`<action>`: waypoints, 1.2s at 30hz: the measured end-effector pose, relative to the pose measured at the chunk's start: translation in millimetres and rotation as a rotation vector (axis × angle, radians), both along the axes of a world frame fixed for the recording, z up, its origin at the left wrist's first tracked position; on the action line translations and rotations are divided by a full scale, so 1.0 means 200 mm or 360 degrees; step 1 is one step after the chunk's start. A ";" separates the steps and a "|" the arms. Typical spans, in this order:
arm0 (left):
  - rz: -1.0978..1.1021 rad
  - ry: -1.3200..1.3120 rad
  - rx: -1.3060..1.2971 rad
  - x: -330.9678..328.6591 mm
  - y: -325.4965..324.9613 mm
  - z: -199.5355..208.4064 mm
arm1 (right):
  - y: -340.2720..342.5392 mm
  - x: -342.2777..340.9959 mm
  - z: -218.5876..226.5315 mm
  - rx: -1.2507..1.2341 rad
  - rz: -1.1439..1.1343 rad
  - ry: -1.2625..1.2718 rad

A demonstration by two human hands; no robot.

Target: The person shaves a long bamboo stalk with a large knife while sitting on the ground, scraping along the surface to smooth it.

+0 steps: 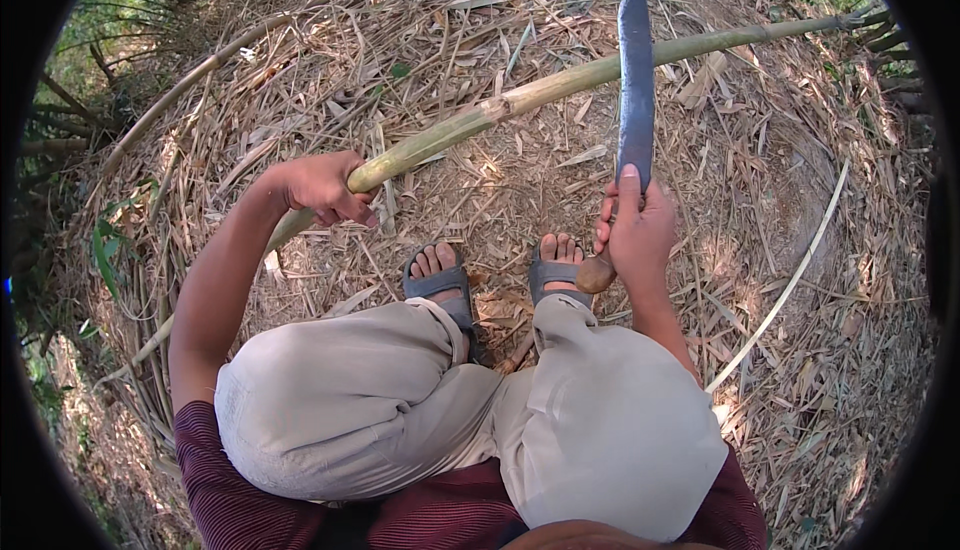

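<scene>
My left hand is closed around a long green bamboo pole. The pole slants from the lower left, through my grip, up to the far right. In my right hand is a machete, gripped by its handle, with the thumb at the base of the blade. The wide dark blade points away from me and passes in front of the pole in the picture; whether it touches the pole I cannot tell. The rounded wooden handle end sticks out below my right hand.
Dry bamboo leaves and stalks litter the ground. A thin pale strip lies to the right, and a bent brown stalk at the far left. My sandalled feet and bent knees are close below my hands. Green plants edge the view.
</scene>
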State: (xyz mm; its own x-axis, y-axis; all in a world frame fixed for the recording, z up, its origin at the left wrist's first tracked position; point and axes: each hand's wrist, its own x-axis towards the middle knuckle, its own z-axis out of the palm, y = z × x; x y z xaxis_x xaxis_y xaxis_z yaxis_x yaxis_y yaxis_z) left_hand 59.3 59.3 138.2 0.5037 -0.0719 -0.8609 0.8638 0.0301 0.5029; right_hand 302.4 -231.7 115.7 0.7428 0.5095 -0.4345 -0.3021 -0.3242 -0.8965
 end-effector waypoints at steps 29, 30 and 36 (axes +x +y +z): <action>0.0067 -0.0043 0.0233 -0.06 0.04 -0.12 | 0.04 -0.09 0.03 -0.0155 0.0547 0.0358; 0.0057 -0.0052 0.0243 -0.05 0.06 -0.14 | 0.03 -0.10 0.03 -0.0168 0.0835 0.0128; -0.0129 -0.0174 0.0844 -0.02 0.02 -0.18 | -0.05 -0.08 -0.12 -0.0233 0.0991 -0.0335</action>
